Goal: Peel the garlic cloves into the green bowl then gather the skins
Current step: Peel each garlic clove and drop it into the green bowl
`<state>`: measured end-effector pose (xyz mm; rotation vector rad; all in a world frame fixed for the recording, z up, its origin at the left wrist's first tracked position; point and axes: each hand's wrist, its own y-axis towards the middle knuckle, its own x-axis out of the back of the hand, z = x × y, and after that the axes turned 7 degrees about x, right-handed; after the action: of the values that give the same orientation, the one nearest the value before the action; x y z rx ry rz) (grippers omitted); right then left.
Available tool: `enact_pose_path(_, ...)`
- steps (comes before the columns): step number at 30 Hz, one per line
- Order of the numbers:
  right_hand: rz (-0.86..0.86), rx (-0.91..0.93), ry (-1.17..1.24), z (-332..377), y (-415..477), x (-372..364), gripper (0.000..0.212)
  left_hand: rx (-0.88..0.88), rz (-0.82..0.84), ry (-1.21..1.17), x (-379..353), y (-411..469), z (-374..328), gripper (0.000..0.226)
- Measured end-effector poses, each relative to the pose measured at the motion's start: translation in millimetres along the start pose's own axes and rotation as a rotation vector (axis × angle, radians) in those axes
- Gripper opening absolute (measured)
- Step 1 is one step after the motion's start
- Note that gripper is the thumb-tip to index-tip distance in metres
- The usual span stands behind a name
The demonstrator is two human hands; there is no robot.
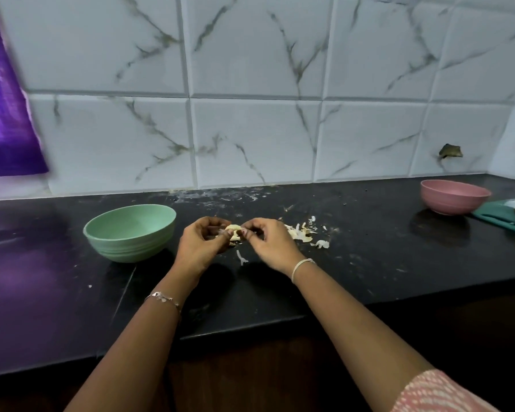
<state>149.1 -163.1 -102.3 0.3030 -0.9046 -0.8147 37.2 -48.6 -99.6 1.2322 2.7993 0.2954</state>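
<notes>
L hand [201,243] & R hand [265,239], mid-frame, each pinch 1 garlic clove [233,228] w/ curled fingertips, prob. to strip skin; green bowl [130,231] just left for drop-in, loose skins [302,234] piled right on counter [369,263].

Both hands meet above the black counter [354,263]. Left hand [201,243] and right hand [269,242] each pinch one pale garlic clove [233,230] between curled fingertips, held just off the surface. Green bowl [130,231] stands on the counter just left of the left hand; nothing visible inside from here. Loose skins [301,233] lie scattered just right of the right hand, one strip [242,258] below the clove. Pink bowl [455,196] sits far right, beside a teal cutting board [500,220] at the frame edge. Marbled white tiles [250,84] behind.
</notes>
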Motion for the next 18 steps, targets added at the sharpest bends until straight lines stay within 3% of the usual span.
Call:
enact_pose_path(11,-0.122,0.056,-0.089,-4.1,2.3,1.9,0.011,0.029,-0.002,0.107,-1.7,-0.1,0.8,0.013)
enact_pose_path(18,-0.093,0.021,-0.05,-5.6,6.8,-2.1,0.01,-0.007,-0.041,0.213,2.0,4.4,6.2,0.022)
